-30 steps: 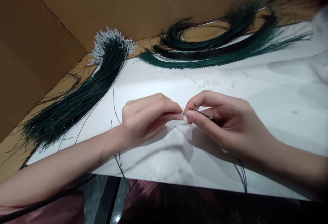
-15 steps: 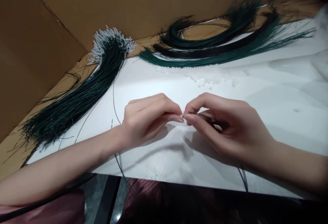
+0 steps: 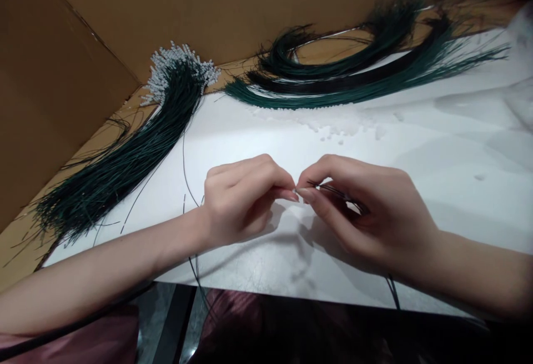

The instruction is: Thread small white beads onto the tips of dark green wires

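My left hand [image 3: 241,200] is closed in a pinch, its fingertips meeting those of my right hand above the white tabletop. A tiny white bead [image 3: 295,190] shows between the fingertips, mostly hidden. My right hand [image 3: 370,203] pinches thin dark wires [image 3: 333,189], which run back through its palm; wire ends hang below that wrist at the table edge. More thin wires [image 3: 195,275] trail down under my left wrist. Behind the hands lies a scatter of small white beads [image 3: 341,122].
At the left lies a thick bundle of dark green wires [image 3: 137,158] with white beaded ends [image 3: 179,64]. Several curved wire bundles [image 3: 353,78] lie at the back. A brown cardboard wall [image 3: 250,8] encloses the white table [image 3: 233,125]. Clear plastic [image 3: 478,97] lies at the right.
Both hands shift very slightly, still fingertip to fingertip. The white bead shows less between the fingers now. The bundles stay put.
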A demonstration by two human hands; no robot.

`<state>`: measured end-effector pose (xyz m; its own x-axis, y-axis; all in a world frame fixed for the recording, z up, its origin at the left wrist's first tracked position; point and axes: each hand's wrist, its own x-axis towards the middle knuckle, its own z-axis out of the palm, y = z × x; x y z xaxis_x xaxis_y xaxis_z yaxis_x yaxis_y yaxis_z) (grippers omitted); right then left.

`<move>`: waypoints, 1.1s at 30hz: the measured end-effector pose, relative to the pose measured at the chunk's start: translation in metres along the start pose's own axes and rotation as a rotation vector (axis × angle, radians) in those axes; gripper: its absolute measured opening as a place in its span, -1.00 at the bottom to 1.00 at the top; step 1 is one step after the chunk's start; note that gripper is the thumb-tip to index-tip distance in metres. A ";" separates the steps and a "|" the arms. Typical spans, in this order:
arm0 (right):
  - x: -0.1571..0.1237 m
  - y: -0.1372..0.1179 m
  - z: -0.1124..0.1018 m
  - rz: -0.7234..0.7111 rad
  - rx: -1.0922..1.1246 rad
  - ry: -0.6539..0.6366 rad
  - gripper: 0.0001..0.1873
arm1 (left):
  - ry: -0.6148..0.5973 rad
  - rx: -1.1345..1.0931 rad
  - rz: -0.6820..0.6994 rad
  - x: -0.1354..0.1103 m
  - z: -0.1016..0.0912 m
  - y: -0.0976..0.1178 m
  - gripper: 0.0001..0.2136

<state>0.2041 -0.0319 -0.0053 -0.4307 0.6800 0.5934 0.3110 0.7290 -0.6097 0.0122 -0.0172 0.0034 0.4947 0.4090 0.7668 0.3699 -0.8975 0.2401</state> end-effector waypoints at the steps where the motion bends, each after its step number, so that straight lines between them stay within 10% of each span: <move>1: 0.000 0.000 0.000 -0.006 -0.012 0.007 -0.89 | 0.012 0.016 0.003 0.000 0.001 0.000 -0.87; 33: -0.012 0.005 -0.001 -0.130 -0.264 -0.009 -0.81 | -0.064 0.042 -0.006 0.000 -0.006 0.004 -0.83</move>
<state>0.2116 -0.0362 -0.0145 -0.4885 0.5795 0.6523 0.4621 0.8060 -0.3700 0.0087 -0.0223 0.0081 0.5406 0.4255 0.7257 0.4052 -0.8877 0.2187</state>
